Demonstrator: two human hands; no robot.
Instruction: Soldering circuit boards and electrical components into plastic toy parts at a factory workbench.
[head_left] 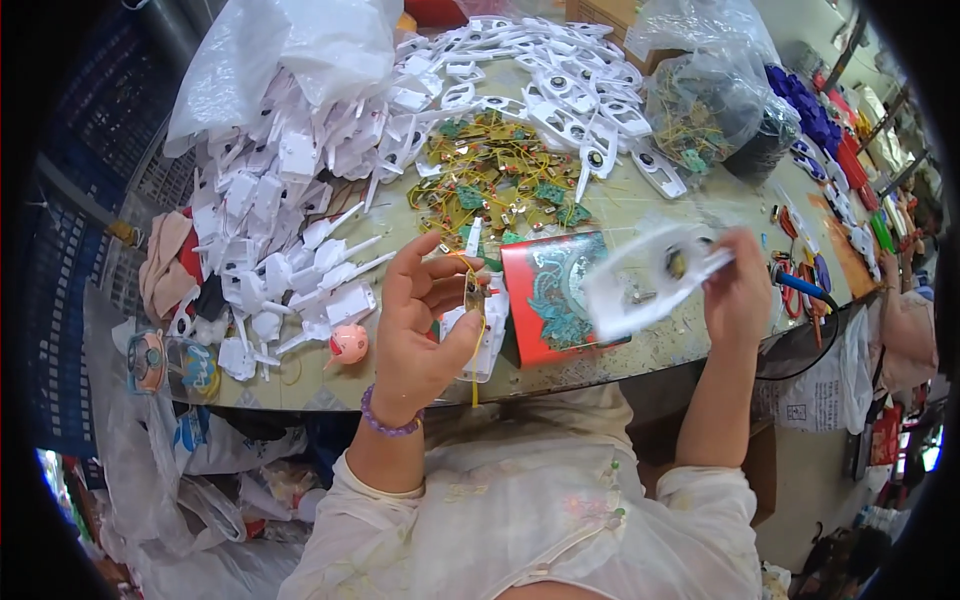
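the left hand (420, 320) is curled, thumb and fingers pinching a small component with yellow wires (474, 292) just above a white plastic part (487, 335) at the bench's near edge; the right hand (738, 285) is closed on a white flat plastic housing shell (650, 278), blurred and raised beside it, apart from the left hand. judging by this, the piece in hand looks only partly assembled, wiring not yet seated in the shell. between the hands lies a red patterned box (555, 295). beyond, a heap of green circuit boards with yellow wires (495, 180) and piles of white plastic shells (290, 200) suggest much work remains on the cluttered bench (690, 335).
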